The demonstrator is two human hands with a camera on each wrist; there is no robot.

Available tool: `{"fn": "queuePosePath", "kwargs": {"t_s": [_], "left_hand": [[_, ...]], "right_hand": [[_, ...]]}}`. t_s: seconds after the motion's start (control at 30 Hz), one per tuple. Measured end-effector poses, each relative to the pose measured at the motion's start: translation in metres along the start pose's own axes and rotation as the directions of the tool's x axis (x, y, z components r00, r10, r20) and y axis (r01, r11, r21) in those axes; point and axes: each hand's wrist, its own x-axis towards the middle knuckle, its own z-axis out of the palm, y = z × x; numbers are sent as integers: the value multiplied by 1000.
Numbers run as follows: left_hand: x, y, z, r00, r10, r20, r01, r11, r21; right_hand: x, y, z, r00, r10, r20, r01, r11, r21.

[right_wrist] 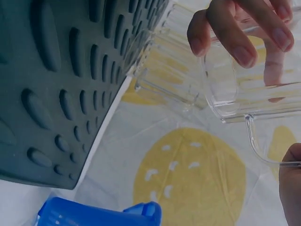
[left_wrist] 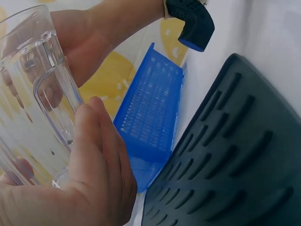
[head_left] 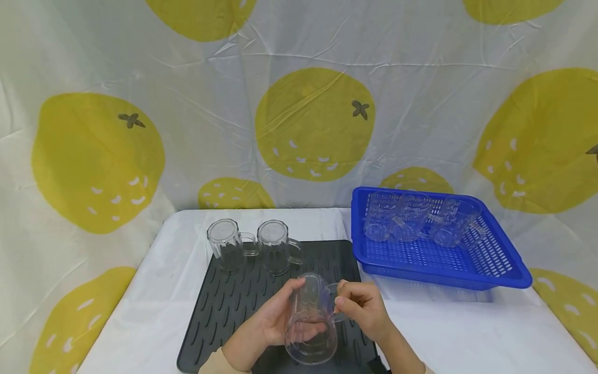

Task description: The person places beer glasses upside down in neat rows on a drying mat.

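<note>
1. Currently, a clear glass mug [head_left: 314, 314] is held tilted, in the air over the near edge of the dark mat [head_left: 238, 296], right of that edge's middle.
2. The left hand [head_left: 276, 314] curls round the mug's body, thumb on one side and fingers on the other – probably because smooth glass needs a broad hold.
3. The right hand [head_left: 363, 306] grips the handle [head_left: 340, 317], likely steadying the mug and governing its turn.
4. Two mugs [head_left: 229, 246] [head_left: 274, 248] stand side by side at the mat's far left corner, seemingly mouth down, handles pointing right; that spacing presumably stops them knocking together.
5. At the worktop's [head_left: 467, 327] far right corner, a blue basket [head_left: 430, 278] holds more glassware [head_left: 378, 223] along its far edge – overlapping too much to count surely.
</note>
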Motion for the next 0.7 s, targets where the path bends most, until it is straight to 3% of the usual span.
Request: {"fn": "queuePosePath", "kwargs": {"t_s": [0.1,0.2,0.37,0.6,0.7], "left_hand": [[1,4,0,999,49,-5,-48,995,82],[2,6,0,987,155,-35,-146,971,189],[0,7,-1,933,343,-108,-286,890,357],[-6,8,0,888,453,-83,-366,803,470],[-8,8,0,858,511,-52,-414,747,521]], "right_hand": [[2,-2,-1,1000,-4,14,4,1000,-9],[3,-5,-2,1000,-1,-3,1,1000,-22],[3,-7,-5,999,4,-52,-5,999,-35],[2,-10,-7,995,23,-99,-29,997,-66],[2,-12,-6,989,37,-147,-54,992,-115]]}}
